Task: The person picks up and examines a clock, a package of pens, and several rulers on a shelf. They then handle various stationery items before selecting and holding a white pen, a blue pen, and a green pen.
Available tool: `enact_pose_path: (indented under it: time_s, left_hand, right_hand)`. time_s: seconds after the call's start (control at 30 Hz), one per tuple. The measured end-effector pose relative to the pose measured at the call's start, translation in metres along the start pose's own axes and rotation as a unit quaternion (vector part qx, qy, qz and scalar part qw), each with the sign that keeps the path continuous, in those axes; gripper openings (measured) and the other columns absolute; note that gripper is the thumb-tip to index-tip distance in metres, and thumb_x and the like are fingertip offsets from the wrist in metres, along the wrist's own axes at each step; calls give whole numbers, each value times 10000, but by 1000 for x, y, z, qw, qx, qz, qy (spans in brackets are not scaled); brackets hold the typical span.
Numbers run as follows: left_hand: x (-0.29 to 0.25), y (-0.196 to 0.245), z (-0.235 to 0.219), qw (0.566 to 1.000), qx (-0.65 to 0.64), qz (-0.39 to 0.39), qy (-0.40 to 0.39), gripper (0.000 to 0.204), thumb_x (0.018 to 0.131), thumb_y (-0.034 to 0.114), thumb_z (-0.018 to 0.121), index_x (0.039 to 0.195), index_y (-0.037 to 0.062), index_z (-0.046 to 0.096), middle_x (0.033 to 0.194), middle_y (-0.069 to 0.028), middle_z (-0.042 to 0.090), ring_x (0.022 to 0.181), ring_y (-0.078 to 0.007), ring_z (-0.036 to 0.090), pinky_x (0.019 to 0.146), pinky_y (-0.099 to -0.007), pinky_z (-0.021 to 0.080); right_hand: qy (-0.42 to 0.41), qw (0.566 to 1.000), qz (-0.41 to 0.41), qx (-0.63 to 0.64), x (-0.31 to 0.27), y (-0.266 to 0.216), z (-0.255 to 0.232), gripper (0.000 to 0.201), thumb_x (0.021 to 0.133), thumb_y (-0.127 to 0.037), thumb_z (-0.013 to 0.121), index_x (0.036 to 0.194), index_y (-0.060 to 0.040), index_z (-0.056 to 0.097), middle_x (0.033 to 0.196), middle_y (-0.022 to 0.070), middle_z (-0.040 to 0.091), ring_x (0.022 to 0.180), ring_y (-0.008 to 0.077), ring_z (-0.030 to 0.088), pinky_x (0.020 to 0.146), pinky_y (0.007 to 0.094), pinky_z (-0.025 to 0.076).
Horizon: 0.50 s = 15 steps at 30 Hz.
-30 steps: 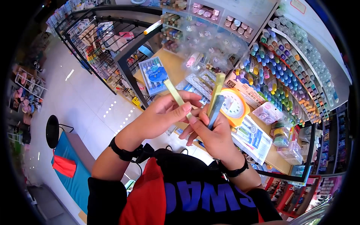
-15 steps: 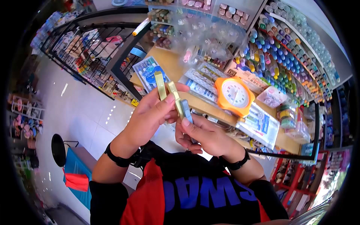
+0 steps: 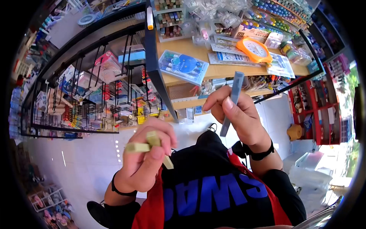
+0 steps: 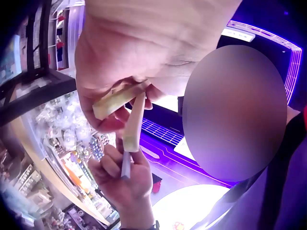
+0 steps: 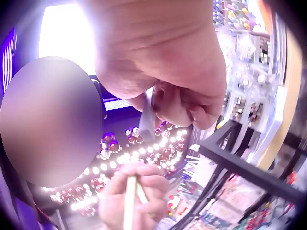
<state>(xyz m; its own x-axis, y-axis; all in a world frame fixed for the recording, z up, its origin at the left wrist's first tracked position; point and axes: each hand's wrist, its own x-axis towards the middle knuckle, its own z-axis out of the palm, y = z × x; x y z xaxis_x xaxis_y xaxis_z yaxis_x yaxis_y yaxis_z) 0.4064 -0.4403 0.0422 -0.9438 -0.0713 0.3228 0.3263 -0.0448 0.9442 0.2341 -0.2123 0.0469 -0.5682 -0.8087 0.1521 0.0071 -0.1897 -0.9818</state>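
Note:
My left hand holds two slim, square-sided yellow-green sticks, crossed over each other between curled fingers and thumb. The left wrist view shows both yellow-green sticks coming out of the grip at different angles. Further right and higher in the head view, my right hand pinches one long blue-grey stick of similar square shape, tilted up towards the shelf. The two hands are apart. In the right wrist view the curled fingers cover part of the blue-grey stick.
Ahead is a wooden display shelf with a boxed set of pens, an orange dial clock and flat packets. Markers fill racks behind it. A black metal frame and hanging goods stand left; a red shelf unit is at right.
The hands have separated, the left moving down, the right up. A second yellow-green stick went from the right hand to the left. The head view has swung, with the shelf now higher.

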Motion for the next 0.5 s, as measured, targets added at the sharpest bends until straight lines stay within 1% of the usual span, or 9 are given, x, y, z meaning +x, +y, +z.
enact_pose_path:
  time_s: [0.1,0.13,0.17,0.2,0.3,0.33,0.4,0.43,0.5]
  left_hand:
    - [-1,8,-17,994,-57,-93,-9,307,1155,254,498,991,5,572,1232,-221,632,881,-192,711,696,-276,548]
    - [-1,10,-20,987,-70,-143,3,328,1160,265,483,959,13,546,1275,-244,635,850,-189,749,663,-263,561]
    - [1,3,-24,990,-60,-127,-13,293,1140,221,580,926,35,506,1300,-254,661,715,-154,753,555,-229,535]
    - [0,4,-27,990,-60,-125,-17,293,1140,221,580,926,35,506,1300,-254,661,715,-154,753,555,-229,535]
    - [-3,6,-33,986,-84,-146,0,343,1022,33,773,907,77,453,1076,-188,752,662,-130,721,491,-249,532]
    - [-5,5,-38,987,-81,-142,-2,343,1022,33,773,907,77,453,1076,-188,752,662,-130,721,491,-249,532]
    - [-6,4,-52,988,-96,-118,25,320,1034,31,754,929,91,457,1013,-193,753,650,-133,714,493,-247,532]
    - [-4,8,-52,989,-76,-117,54,334,1030,43,763,937,105,448,950,-176,732,616,-139,701,502,-244,533]
    - [-3,5,-68,989,-57,-119,63,342,1027,55,770,937,110,445,921,-159,716,596,-133,684,509,-245,536]
  right_hand:
    - [53,998,14,13,-8,-20,43,275,1135,-252,660,1122,-6,784,912,2,713,837,56,609,734,259,443]
    - [27,996,52,64,-8,-25,48,170,1076,-172,750,1072,-11,806,845,4,731,699,62,614,630,245,445]
    - [27,999,21,11,-5,-21,56,159,1058,-163,773,1066,-7,803,831,9,734,672,64,624,609,242,453]
    - [26,999,-9,-43,-1,-17,66,153,1040,-153,796,1060,-2,800,817,14,736,646,65,634,588,238,460]
    - [28,994,97,-37,9,-24,84,166,987,-136,853,1086,-17,794,888,23,763,775,68,687,681,261,524]
    - [28,995,92,-38,13,-25,85,166,987,-136,853,1086,-17,794,888,23,763,775,68,687,681,261,524]
    - [24,997,11,-67,21,-20,83,181,979,-139,860,1112,-34,797,966,17,776,884,81,705,740,284,546]
    - [10,989,-64,-132,24,-16,75,199,963,-123,863,1131,-39,798,1024,42,783,937,142,731,778,313,562]
    - [-19,976,-120,-178,30,-21,60,207,952,-106,858,1141,-43,801,1025,64,780,927,190,739,777,326,565]
